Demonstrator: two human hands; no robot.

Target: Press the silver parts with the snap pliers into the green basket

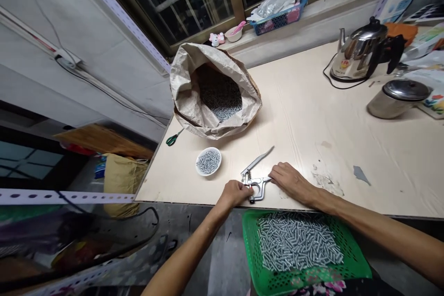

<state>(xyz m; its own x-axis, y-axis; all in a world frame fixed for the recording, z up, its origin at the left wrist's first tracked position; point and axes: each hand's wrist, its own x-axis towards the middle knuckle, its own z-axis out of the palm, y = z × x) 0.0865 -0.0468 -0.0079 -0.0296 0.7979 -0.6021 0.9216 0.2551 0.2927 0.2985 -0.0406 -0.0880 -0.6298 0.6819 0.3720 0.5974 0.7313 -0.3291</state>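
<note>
A pair of silver snap-fastener pliers [262, 188] lies on the table close to its front edge, one long handle raised and a spring near the hinge. My right hand [287, 178] is closed around the end of the lower handle. At the jaws, my left hand [237, 193] has its fingers pinched together; what they hold is too small to make out. A white bowl [207, 174] of small silver metal pieces stands to the upper left of my left hand. Below the table edge, a green basket [247, 240] holds many similar pieces.
Behind the bowl stands an open paper sack [187, 88] with more metal pieces inside. Green-handled scissors [171, 139] lie left of it. A steel kettle [359, 53] and a lidded metal pot [395, 101] stand at the right. A blue basket [279, 21] sits on the windowsill.
</note>
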